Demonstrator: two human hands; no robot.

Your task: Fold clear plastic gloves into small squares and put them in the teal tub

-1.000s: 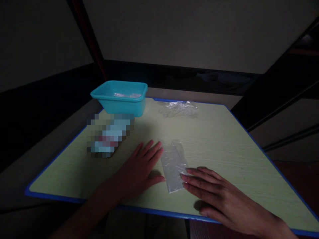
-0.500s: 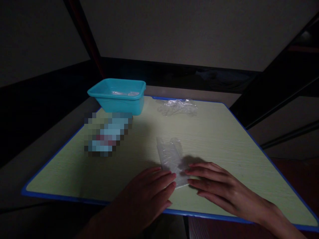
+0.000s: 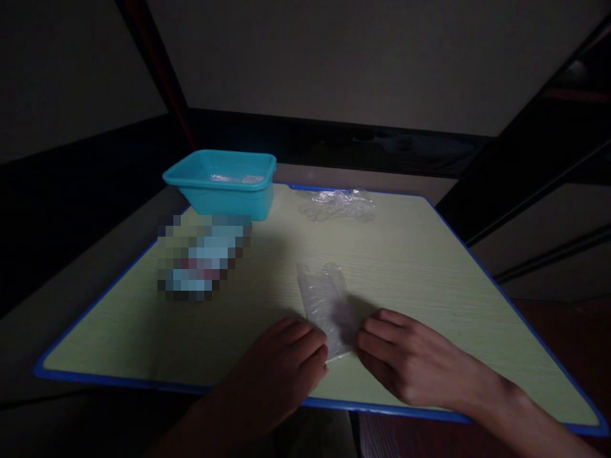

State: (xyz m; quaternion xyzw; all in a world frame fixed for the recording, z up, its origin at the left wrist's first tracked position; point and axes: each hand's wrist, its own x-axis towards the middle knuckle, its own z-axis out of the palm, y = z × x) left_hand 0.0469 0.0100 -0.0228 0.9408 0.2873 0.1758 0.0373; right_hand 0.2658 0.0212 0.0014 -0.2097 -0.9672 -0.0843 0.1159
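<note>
A thin, folded piece of clear plastic point(image 3: 324, 299) lies flat on the table, with two rounded lobes at its far end. My left hand point(image 3: 289, 356) is closed at its near left edge, fingers curled in. On the opposite side, my right hand point(image 3: 401, 356) has its fingers bent down and closed at the near right edge. Both thumbs are mostly hidden, so the exact hold on the plastic does not show. Further back lies a second, crumpled piece of clear plastic point(image 3: 338, 205), touched by neither hand.
A turquoise plastic basin point(image 3: 224, 198) stands at the back left, with something shiny and clear inside. In front of it lies a pixelated light-blue item point(image 3: 205, 257). The pale table point(image 3: 420, 273) has a blue rim. A wall rises behind it.
The fingers of both hands, which were stretched out over the plastic, have curled in and closed at its near side edges. The plastic keeps its place on the table.
</note>
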